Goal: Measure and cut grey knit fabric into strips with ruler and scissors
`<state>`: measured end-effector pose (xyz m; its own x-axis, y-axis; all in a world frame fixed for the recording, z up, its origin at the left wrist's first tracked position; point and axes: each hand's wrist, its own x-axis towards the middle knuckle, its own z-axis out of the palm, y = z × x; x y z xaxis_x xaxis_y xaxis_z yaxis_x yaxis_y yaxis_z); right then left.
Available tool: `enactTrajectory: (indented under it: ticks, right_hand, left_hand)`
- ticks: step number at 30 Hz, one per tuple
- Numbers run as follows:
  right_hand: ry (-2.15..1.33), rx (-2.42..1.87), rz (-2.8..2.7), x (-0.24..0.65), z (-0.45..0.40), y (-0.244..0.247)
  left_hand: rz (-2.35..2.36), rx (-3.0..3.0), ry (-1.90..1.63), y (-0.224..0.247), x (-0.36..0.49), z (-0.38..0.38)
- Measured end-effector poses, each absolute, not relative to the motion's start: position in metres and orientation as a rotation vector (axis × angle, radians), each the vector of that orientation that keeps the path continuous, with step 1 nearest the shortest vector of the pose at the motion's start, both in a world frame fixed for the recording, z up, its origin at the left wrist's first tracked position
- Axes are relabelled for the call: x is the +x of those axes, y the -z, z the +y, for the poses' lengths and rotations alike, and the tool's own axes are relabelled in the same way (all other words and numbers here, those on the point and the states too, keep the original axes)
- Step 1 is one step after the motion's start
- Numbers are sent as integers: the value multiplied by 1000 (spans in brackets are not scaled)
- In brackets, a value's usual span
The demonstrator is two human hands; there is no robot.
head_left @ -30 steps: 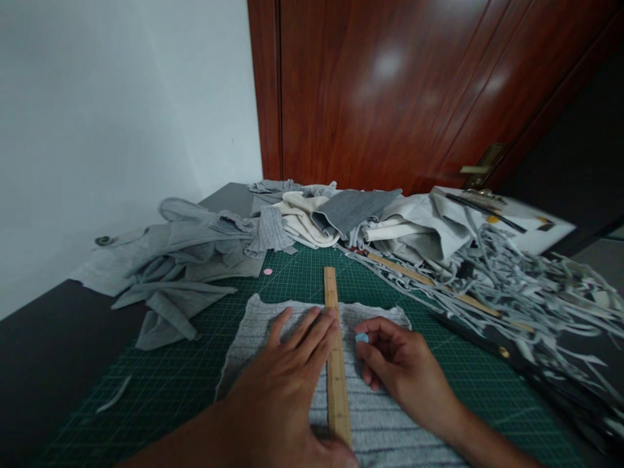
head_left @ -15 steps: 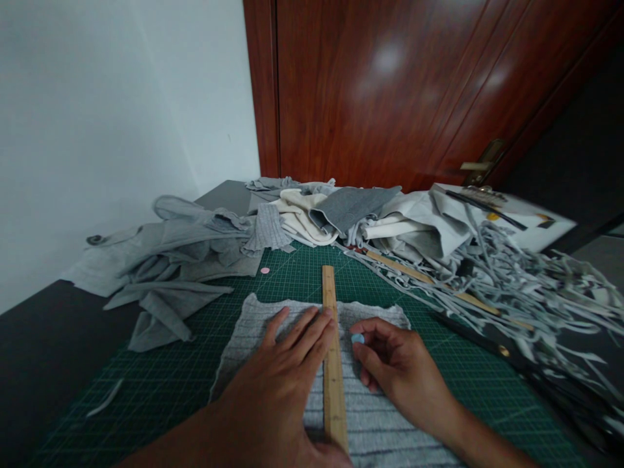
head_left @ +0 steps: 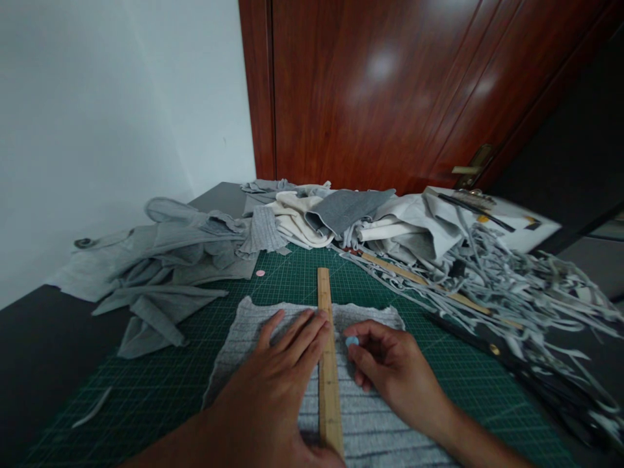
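A grey ribbed fabric piece with dark stripes lies on the green cutting mat. Lengthwise over it runs a wooden ruler. My left hand lies flat with fingers spread, its fingertips on the ruler's left side and the fabric. Just right of the ruler, my right hand pinches a small light-blue disc between thumb and index finger, over the fabric. A pink disc rests on the mat beyond the fabric.
Grey garments are heaped at the left, and cream and grey cloth at the back. Black scissors, a tangle of fabric strips and a second wooden ruler lie at the right. A clipboard stands behind.
The whole view has shifted slightly, so things appear a little further left. Both hands and the ruler keep nearly the same places on the fabric.
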<state>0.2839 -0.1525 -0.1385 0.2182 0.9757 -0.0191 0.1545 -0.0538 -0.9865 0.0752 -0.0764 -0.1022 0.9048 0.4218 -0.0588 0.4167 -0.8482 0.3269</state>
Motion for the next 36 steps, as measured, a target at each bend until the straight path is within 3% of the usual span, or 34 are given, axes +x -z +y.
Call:
enactTrajectory:
  ticks: [23, 36]
  right_hand:
    - [-958, -1455, -1172, 284, -152, 141]
    - [-961, -1454, -1159, 284, -152, 143]
  left_hand:
    - [560, 2771, -131, 127, 74, -67]
    - [591, 2788, -194, 114, 73, -75]
